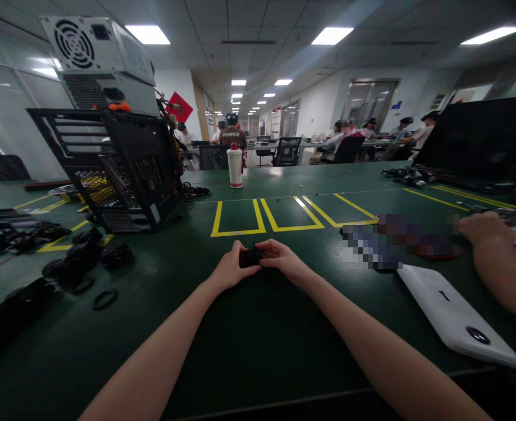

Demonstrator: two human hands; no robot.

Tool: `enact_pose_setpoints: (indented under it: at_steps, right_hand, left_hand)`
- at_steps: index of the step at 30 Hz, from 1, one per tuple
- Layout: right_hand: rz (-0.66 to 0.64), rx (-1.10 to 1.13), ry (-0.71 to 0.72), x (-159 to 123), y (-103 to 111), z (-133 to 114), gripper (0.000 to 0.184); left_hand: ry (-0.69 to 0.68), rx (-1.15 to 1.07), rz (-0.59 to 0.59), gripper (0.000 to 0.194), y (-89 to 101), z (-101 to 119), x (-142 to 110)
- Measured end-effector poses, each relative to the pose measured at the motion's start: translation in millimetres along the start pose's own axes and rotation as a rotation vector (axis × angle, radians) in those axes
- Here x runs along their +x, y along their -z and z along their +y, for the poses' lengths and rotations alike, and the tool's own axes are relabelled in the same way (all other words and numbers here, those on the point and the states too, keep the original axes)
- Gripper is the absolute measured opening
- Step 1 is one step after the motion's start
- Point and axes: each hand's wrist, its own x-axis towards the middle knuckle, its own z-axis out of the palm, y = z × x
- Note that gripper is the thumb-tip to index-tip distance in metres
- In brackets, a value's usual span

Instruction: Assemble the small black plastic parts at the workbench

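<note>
Both of my hands meet over the green table (pixel 258 327), in front of the yellow tape marks. Between them is a small black part (pixel 251 257), round-looking with a thin edge sticking up; its exact kind cannot be made out. My left hand (pixel 235 269) grips it from the left, thumb along the lower side. From the right, the fingers and thumb of my right hand (pixel 279 257) close on its other side. Fingers hide much of the part. Off to the left lie a black ring (pixel 105 299) and several black pieces (pixel 76 257).
An open computer case (pixel 144 169) carrying power supplies (pixel 95 52) stands at left. A white cup (pixel 235 166) with a red lid is ahead. On the right are a white phone-shaped device (pixel 455 316), blurred-out items (pixel 372 248) and another person's hand (pixel 488 228).
</note>
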Motion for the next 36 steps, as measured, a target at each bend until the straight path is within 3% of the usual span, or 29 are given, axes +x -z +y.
enact_pose_setpoints:
  at_steps: [7, 12, 15, 21, 29, 36]
  right_hand:
    - [0.046, -0.035, 0.007, 0.3, 0.8, 0.4, 0.027]
    - [0.056, -0.010, -0.038, 3.3, 2.1, 3.2, 0.041]
    - [0.013, -0.026, -0.076, 2.8, 2.7, 1.5, 0.039]
    - [-0.036, -0.055, 0.001, -1.0, 2.2, -3.8, 0.042]
    - [0.033, -0.095, 0.000, -1.9, 1.8, -3.9, 0.023]
    - [0.033, -0.011, -0.034, 3.5, 1.7, 2.6, 0.039]
  left_hand:
    - [-0.002, -0.016, -0.017, 0.044, 2.0, 2.9, -1.4]
    - [0.010, -0.038, -0.017, 0.043, 2.3, 4.3, -1.3]
    - [0.015, -0.051, -0.019, 0.043, 1.8, 4.5, -1.3]
    - [0.019, -0.060, -0.011, 0.042, 1.5, 4.9, -1.4]
    - [0.016, -0.029, 0.005, 0.043, 0.5, 3.1, -0.8]
    - [0.016, -0.036, -0.011, 0.044, 1.1, 2.9, -0.7]
